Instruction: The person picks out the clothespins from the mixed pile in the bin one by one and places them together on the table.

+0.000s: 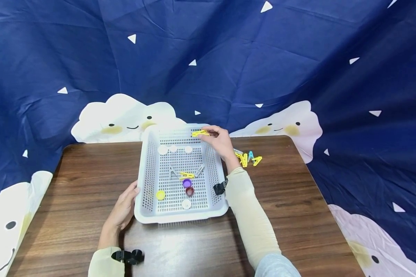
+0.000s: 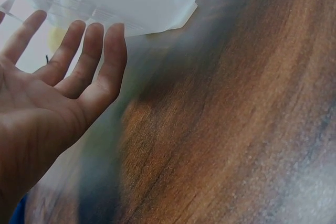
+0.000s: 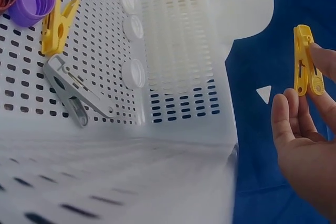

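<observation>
My right hand (image 1: 219, 142) pinches a yellow clothespin (image 1: 200, 133) between thumb and fingers, at the far right corner of a white perforated basket (image 1: 148, 161). The right wrist view shows that clothespin (image 3: 303, 60) upright in the fingertips, beside the basket's far rim. My left hand (image 1: 123, 206) is at the basket's left side; in the left wrist view its fingers are spread and loosely bent, fingertips at the basket wall (image 2: 131, 3). Inside the basket lie another yellow clothespin (image 1: 187, 176), two grey clothespins (image 3: 73, 90), a purple cap (image 1: 187, 183), a dark red cap (image 1: 189, 191), a yellow cap (image 1: 160, 195) and several white caps (image 1: 163, 149).
Several yellow, blue and grey clothespins (image 1: 245, 159) lie on the brown wooden table (image 1: 284, 215), right of the basket and beside my right forearm. A dark blue cloth (image 1: 208, 77) with white clouds and triangles hangs behind the table.
</observation>
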